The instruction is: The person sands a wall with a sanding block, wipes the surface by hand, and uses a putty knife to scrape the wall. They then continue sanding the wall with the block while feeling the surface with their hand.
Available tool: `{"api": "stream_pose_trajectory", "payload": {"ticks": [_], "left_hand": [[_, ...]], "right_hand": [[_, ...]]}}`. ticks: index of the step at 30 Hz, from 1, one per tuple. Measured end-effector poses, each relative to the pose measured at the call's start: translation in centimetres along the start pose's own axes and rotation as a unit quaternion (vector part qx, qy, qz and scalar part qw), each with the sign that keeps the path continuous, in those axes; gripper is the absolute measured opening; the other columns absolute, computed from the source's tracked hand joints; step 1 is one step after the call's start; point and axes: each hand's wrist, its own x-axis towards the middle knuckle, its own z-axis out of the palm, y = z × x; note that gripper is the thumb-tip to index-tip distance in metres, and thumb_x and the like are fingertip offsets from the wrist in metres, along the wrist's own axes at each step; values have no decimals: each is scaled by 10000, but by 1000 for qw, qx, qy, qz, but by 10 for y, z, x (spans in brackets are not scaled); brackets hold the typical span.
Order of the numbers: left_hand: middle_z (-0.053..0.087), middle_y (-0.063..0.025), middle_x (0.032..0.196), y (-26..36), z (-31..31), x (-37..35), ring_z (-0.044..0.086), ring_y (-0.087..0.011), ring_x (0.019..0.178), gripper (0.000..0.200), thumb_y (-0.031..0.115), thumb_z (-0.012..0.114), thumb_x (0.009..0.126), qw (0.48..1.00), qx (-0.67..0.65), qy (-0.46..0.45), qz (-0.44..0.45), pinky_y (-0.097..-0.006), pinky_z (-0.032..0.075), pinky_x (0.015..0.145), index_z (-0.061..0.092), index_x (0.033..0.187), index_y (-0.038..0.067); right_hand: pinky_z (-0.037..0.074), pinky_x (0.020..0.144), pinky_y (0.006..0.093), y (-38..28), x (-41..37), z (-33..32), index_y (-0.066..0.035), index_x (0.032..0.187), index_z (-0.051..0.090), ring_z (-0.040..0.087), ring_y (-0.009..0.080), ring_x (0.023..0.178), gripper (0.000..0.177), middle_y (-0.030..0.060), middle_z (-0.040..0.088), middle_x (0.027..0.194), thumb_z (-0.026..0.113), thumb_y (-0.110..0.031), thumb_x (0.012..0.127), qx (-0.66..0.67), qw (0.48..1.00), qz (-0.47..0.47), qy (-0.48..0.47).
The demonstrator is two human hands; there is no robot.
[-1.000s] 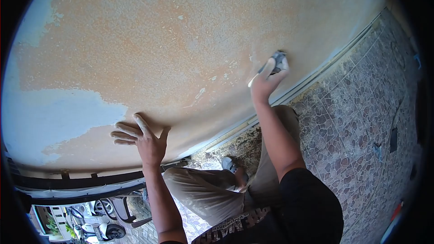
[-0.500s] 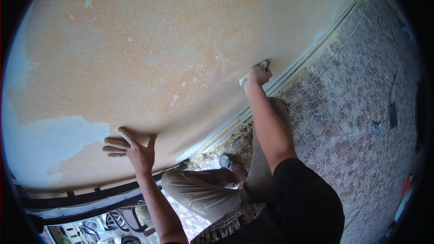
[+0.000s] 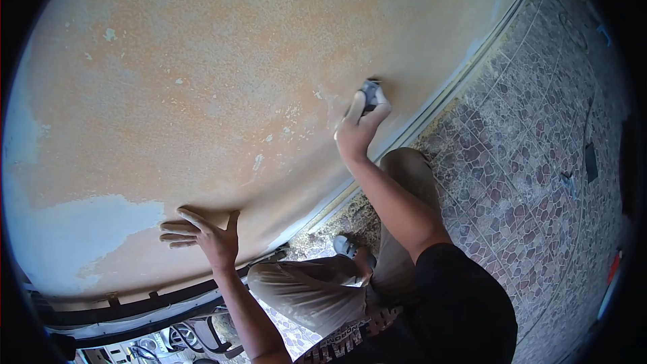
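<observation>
A worn orange-tan wall (image 3: 202, 108) with pale, scraped patches fills the left and upper part of the view. My right hand (image 3: 357, 125) is closed around a small dark grey piece that looks like sandpaper (image 3: 370, 92), held against the wall; the fingers hide part of it. The fingertips and thumb are coated in pale dust. Lower down on the left, my left hand (image 3: 217, 241) rests on the wall with its dusty fingers spread, beside a large whitish patch (image 3: 94, 229). It holds nothing.
A ledge with trim (image 3: 431, 116) runs along the wall's base. Stone-patterned floor tiles (image 3: 499, 182), dusty near the wall, spread to the right. A dark flat piece (image 3: 591, 163) and a blue item (image 3: 570, 185) lie there. A parked motorbike (image 3: 151, 345) shows at bottom left.
My right hand has moved up and left across the wall, and more of the grey sandpaper shows. My left hand stays spread on the wall. The view has shifted slightly.
</observation>
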Motion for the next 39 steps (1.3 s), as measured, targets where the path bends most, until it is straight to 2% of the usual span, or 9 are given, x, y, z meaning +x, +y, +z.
{"api": "stream_pose_trajectory", "payload": {"ticks": [2, 4, 11, 18, 22, 27, 32, 35, 39], "left_hand": [[-299, -485, 1476, -1, -1, -5, -286, -708, 1333, 1421, 589, 847, 712, 1000, 0, -9, 1, -836, -112, 993, -117, 1585, 18], [-293, -496, 1469, -1, 1, -1, -281, -713, 1331, 1410, 586, 843, 718, 1000, 0, -1, 13, -840, -108, 990, -115, 1588, 26], [-285, -506, 1465, 2, 10, -7, -275, -742, 1308, 1390, 629, 804, 740, 1000, -5, -1, 6, -869, -92, 950, -117, 1586, 23], [-291, -512, 1455, 11, 13, -6, -284, -742, 1301, 1402, 639, 793, 749, 1000, -20, -8, -9, -871, -81, 950, -141, 1569, -11], [-282, -523, 1449, 9, 10, -8, -275, -748, 1299, 1401, 656, 780, 751, 1000, -5, -23, 2, -874, -84, 940, -138, 1567, -19], [-280, -524, 1449, 15, 17, -6, -275, -751, 1295, 1400, 673, 769, 752, 1000, -9, 3, 2, -875, -92, 933, -139, 1571, -11], [-262, -542, 1440, 12, 11, -9, -270, -762, 1286, 1388, 678, 758, 763, 1000, -20, -21, 7, -882, -83, 923, -128, 1567, -26], [-232, -573, 1419, 14, 6, -9, -260, -781, 1270, 1376, 674, 751, 772, 999, -7, -40, 13, -894, -68, 904, -113, 1558, -53], [-268, -543, 1435, 17, 11, -10, -269, -759, 1286, 1418, 697, 750, 764, 999, 11, -41, 1, -894, -55, 911, -161, 1547, -56]], "right_hand": [[446, 935, 355, -30, -21, -5, 42, 1321, 448, 541, 232, 1019, 446, 170, 503, 1180, 657, -169, 989, 48, 995, -15, -83], [423, 911, 490, -39, -18, -14, 15, 1363, 491, 521, 362, 1043, 615, 206, 506, 1174, 784, -205, 870, -98, 870, -425, -230], [467, 897, 413, 28, 42, -5, 81, 1248, 449, 544, 333, 1030, 370, 230, 476, 1174, 606, -165, 1020, 3, 993, 80, 85], [426, 902, 464, -15, -59, -21, 5, 1317, 506, 524, 350, 1003, 587, 191, 501, 1179, 798, -215, 857, -59, 854, -428, -290], [472, 872, 409, -10, 16, -7, 51, 1322, 457, 529, 298, 1047, 470, 197, 463, 1170, 680, -163, 968, -82, 988, -124, -37], [480, 868, 407, 8, -28, -9, 62, 1388, 402, 526, 301, 1035, 506, 227, 451, 1168, 641, -118, 980, -153, 973, -164, -49], [422, 857, 504, 2, -36, -22, 10, 1345, 487, 515, 345, 994, 668, 197, 515, 1161, 834, -211, 819, -86, 856, -457, -225], [424, 885, 496, 1, 9, -1, 35, 1315, 495, 531, 361, 970, 480, 215, 532, 1142, 719, -161, 938, -34, 986, -156, -44], [436, 879, 513, -3, -3, -4, 49, 1339, 452, 532, 371, 993, 489, 241, 486, 1187, 690, -123, 949, -63, 986, -143, -50]]}}
